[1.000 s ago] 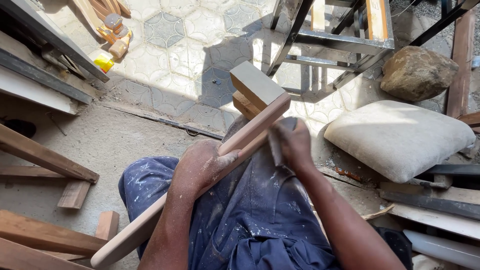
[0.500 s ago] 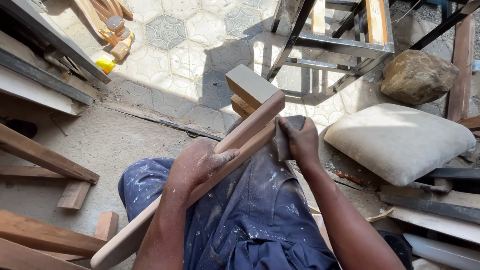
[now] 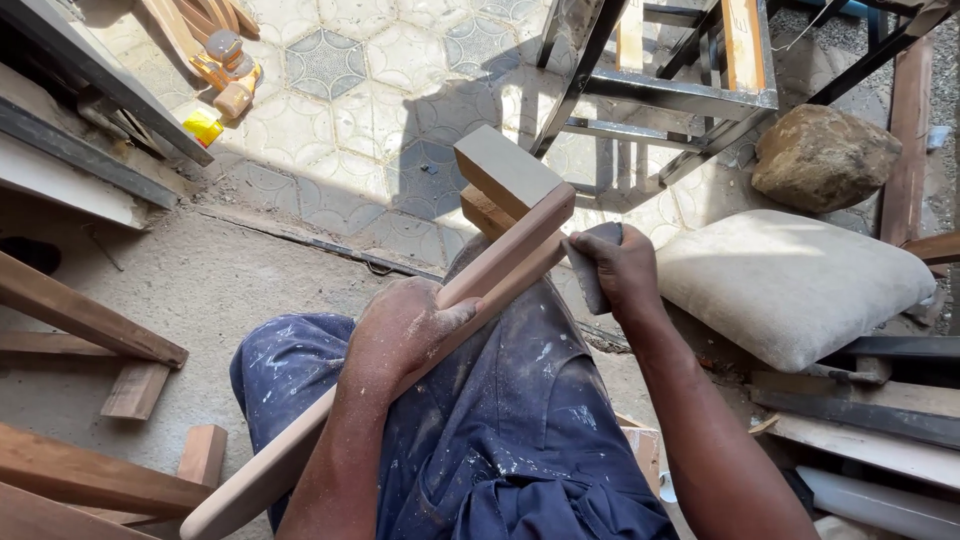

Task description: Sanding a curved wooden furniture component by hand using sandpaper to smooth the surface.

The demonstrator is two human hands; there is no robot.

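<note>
A long rounded wooden piece [image 3: 500, 265] lies slanted across my lap, over blue paint-flecked trousers [image 3: 500, 420]. My left hand [image 3: 405, 325] grips it near the middle. Its upper end rests against stacked wooden blocks [image 3: 500, 170]. My right hand [image 3: 620, 270] presses a dark folded sheet of sandpaper [image 3: 592, 262] against the upper end of the piece.
A pale cushion [image 3: 790, 280] lies to the right, with a large rock [image 3: 825, 155] behind it. A metal frame [image 3: 680, 95] stands on the tiled floor ahead. Wooden planks [image 3: 80, 320] lie at left, and small yellow items [image 3: 220, 85] at the far left.
My right hand with the sandpaper has moved up along the wooden piece toward its upper end. My left hand keeps its grip.
</note>
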